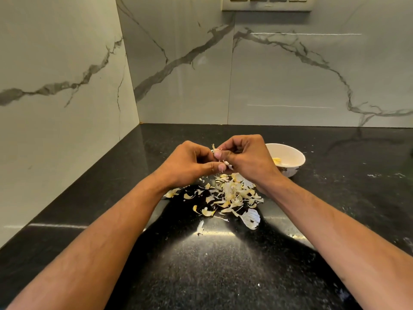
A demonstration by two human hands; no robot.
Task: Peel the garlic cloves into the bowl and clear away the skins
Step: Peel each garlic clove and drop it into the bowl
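Note:
My left hand [190,163] and my right hand [245,161] meet above the black counter, fingers curled, both pinching one small garlic clove [216,151] whose papery skin sticks up between the fingertips. Directly below the hands lies a heap of pale garlic skins [230,195], with one larger white piece [251,218] nearer to me. A white bowl [292,153] stands to the right behind my right hand, with peeled yellowish cloves [277,161] inside, partly hidden by the hand.
The black speckled counter [212,265] runs into a corner of marble-patterned walls at left and back. A switch panel [266,3] sits high on the back wall. Small skin flecks lie scattered on the counter near me.

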